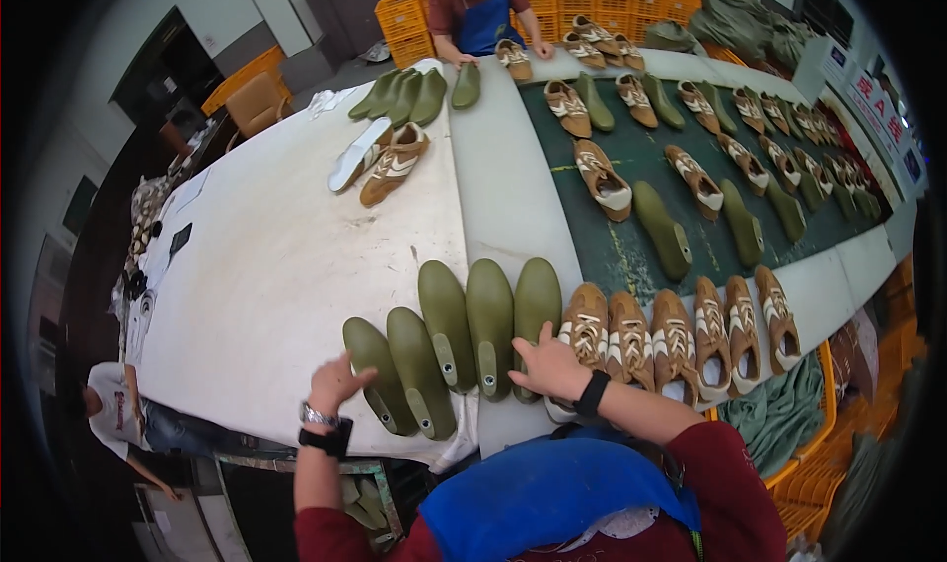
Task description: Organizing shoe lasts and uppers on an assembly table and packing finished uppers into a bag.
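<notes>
In front of me, several green shoe lasts [490, 311] lie side by side, toes pointing away. My left hand [337, 382] is at the outer side of the leftmost last [380, 375], its thumb reaching over the edge and the fingers apart. Whether it touches firmly is hard to tell. Across the heel end of the rightmost last [538, 301] lies my right hand [552, 365], fingers spread and resting on it. Just right of that hand stands a row of brown and white lace-up sneakers [627, 340].
A co-worker [478, 15] across the table has a hand on a green last [466, 86]. More lasts [400, 97] and sneakers [395, 163] lie on the white table [286, 256]. Sneakers and lasts fill the green belt [631, 237]. An orange crate [824, 385] sits at the right.
</notes>
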`<state>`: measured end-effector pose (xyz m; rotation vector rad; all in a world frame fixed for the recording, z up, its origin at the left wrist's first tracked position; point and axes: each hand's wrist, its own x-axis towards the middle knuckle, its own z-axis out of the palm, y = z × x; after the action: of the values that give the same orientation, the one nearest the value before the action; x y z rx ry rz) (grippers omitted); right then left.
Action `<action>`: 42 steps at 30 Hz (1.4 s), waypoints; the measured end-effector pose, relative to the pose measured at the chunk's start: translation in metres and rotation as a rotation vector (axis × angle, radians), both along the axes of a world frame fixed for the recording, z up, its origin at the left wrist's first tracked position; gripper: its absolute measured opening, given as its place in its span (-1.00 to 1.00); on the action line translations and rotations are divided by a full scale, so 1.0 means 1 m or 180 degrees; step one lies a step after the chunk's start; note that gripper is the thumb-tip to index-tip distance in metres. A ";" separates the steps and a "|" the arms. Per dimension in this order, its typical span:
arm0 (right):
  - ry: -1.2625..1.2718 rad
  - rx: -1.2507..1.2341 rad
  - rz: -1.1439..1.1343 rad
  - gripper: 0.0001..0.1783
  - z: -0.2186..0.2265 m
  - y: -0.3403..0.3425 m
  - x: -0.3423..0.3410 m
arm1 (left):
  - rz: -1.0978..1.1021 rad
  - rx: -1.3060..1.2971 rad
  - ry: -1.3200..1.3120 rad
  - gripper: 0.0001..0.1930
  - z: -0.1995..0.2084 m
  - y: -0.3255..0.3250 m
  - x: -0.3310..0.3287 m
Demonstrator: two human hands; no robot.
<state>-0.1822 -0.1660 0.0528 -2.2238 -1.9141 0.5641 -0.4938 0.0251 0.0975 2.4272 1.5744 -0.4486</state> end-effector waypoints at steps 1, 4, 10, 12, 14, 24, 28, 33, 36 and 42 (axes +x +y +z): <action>-0.0033 0.0011 0.0027 -0.41 0.003 0.001 0.001 | -0.0271 0.0345 -0.0216 -0.26 0.010 0.023 0.008; 0.0045 -0.0208 0.0233 -0.39 0.014 0.005 0.008 | -0.0752 0.0829 -0.0784 -0.24 0.028 0.112 0.050; 0.0124 -0.0113 0.0574 -0.39 0.023 0.026 0.043 | -0.0483 0.0290 -0.1010 -0.02 0.000 0.278 0.156; 0.0061 -0.0205 0.0744 -0.40 0.017 0.034 0.042 | -0.0033 0.0646 -0.0550 0.13 -0.028 0.310 0.188; 0.0221 -0.0291 0.0670 -0.41 0.011 0.044 0.040 | 0.0420 0.0267 -0.0393 0.26 -0.058 0.340 0.218; 0.0744 -0.0499 0.0315 -0.42 0.013 0.070 0.039 | 0.0757 0.1584 -0.2661 -0.70 -0.094 0.477 0.185; 0.0623 -0.0725 0.0321 -0.42 0.008 0.071 0.037 | 0.1557 0.0658 -0.2747 -0.61 -0.095 0.515 0.162; 0.0678 -0.0927 0.0287 -0.44 0.009 0.076 0.037 | 0.1832 0.0727 -0.3003 -0.44 -0.152 0.506 0.151; 0.0719 -0.0925 0.0237 -0.41 0.010 0.080 0.037 | 0.1835 0.0339 -0.3183 -0.50 -0.157 0.496 0.148; 0.0580 -0.0541 0.0489 -0.45 -0.005 0.061 0.039 | 0.0983 0.0189 -0.2853 -0.54 -0.124 0.419 0.176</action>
<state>-0.1433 -0.1050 0.0481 -2.0464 -2.0194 0.9509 -0.3178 0.4445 -0.0269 1.8944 1.4589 0.6591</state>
